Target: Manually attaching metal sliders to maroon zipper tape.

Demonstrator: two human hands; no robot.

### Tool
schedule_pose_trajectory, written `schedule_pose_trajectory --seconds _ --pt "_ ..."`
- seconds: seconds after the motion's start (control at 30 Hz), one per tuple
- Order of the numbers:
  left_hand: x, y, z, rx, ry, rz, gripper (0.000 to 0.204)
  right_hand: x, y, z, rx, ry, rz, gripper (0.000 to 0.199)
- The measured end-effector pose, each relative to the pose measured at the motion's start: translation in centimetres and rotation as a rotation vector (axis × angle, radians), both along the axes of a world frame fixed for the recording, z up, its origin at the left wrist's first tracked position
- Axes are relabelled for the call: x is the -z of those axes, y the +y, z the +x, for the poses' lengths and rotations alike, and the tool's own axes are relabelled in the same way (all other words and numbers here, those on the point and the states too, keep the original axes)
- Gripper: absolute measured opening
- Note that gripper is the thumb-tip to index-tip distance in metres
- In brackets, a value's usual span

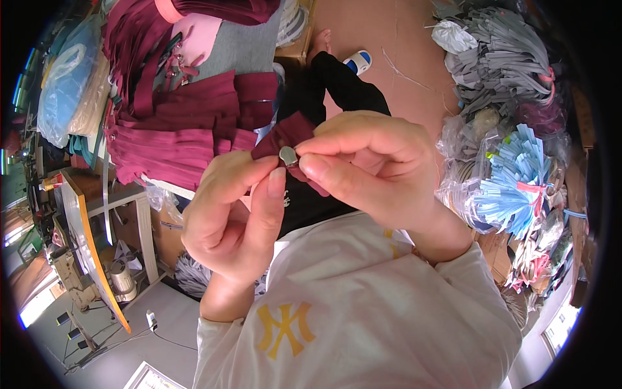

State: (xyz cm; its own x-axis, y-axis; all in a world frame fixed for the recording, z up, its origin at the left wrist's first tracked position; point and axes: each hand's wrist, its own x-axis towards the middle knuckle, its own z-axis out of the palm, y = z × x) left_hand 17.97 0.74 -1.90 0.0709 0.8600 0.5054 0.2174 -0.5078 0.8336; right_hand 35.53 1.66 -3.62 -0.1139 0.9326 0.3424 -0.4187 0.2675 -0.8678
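My left hand [230, 211] and my right hand [379, 165] meet in front of my chest, both closed in a pinch. Between them they hold a maroon fabric strap [295, 129], folded over on itself. A small silvery metal piece [288, 155], roundish and flat, sits on the strap between my fingertips; I cannot make out its exact kind. My left thumb and forefinger grip the strap just left of the metal. The right thumb and forefinger pinch it on the right side, close against the metal. Part of the strap hangs below my right thumb.
Many maroon straps [188, 129] lie in rows on a table at the left, with a tied bundle [139, 45] beyond. Bundles of grey strips [505, 58] and light blue strips [518, 181] are heaped at the right. A slipper [357, 62] lies on the floor [414, 39].
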Motion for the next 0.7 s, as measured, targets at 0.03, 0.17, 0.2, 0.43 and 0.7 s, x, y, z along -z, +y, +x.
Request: schedule_pose_trajectory --seconds 0.03,0.17,0.2,0.43,0.7 --pt "-0.2 0.0 0.1 0.000 -0.019 -0.017 0.022 0.0 0.0 0.0 0.001 -0.001 -0.001 0.011" --pt "-0.2 -0.2 0.3 -0.006 -0.066 -0.028 0.025 -0.1 0.3 -0.1 0.063 -0.085 0.067 0.011" --pt "-0.1 -0.1 0.3 -0.006 -0.066 -0.028 0.025 -0.1 0.4 0.0 0.111 -0.167 0.138 0.011" --pt "-0.4 0.8 0.3 0.014 0.226 0.243 0.022 0.2 0.7 -0.8 0.410 -0.345 0.434 0.015" --pt "-0.6 1.1 0.1 0.020 0.139 0.163 0.023 0.0 0.4 0.1 0.074 -0.044 0.067 0.010"
